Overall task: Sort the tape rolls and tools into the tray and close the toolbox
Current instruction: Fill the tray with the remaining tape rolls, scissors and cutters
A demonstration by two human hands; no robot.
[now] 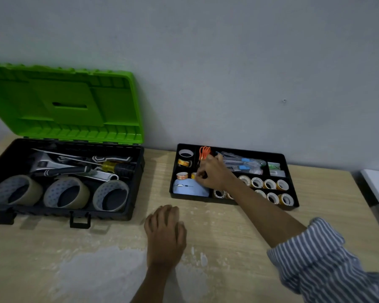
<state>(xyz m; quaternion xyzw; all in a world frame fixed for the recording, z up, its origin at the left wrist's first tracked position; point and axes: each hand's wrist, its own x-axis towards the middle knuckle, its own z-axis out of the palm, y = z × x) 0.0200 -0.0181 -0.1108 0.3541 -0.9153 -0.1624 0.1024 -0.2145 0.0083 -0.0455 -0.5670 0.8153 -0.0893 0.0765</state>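
A person's right hand [212, 174] reaches into the black tray [184, 196]. Its grip is curled tight, with the fingertips pinching a yellow roll [193, 175] in a left-hand compartment, just behind a pale blue object [190, 188]. The left hand [165, 232] rests palm down on the wooden surface [228, 226] between toolbox and tray, its grip slack and holding nothing.

The tray sits against the wall [228, 62], right of the toolbox [53, 212]. Orange scissors [204, 150] stand in a far slot just above the right hand. Two rows of small tape rolls [269, 184] fill the near right section, partly hidden by the forearm, and cutters [243, 164] with blue parts lie behind them.

The toolbox stands open, its green lid [64, 106] raised towards the wall. Three big tape rolls [53, 191] line the near side of its black base. Behind them lie a wrench [43, 161] and a yellow-handled screwdriver [112, 166] among other tools too dark to make out. A striped sleeve [326, 259] is pushed up the right arm.
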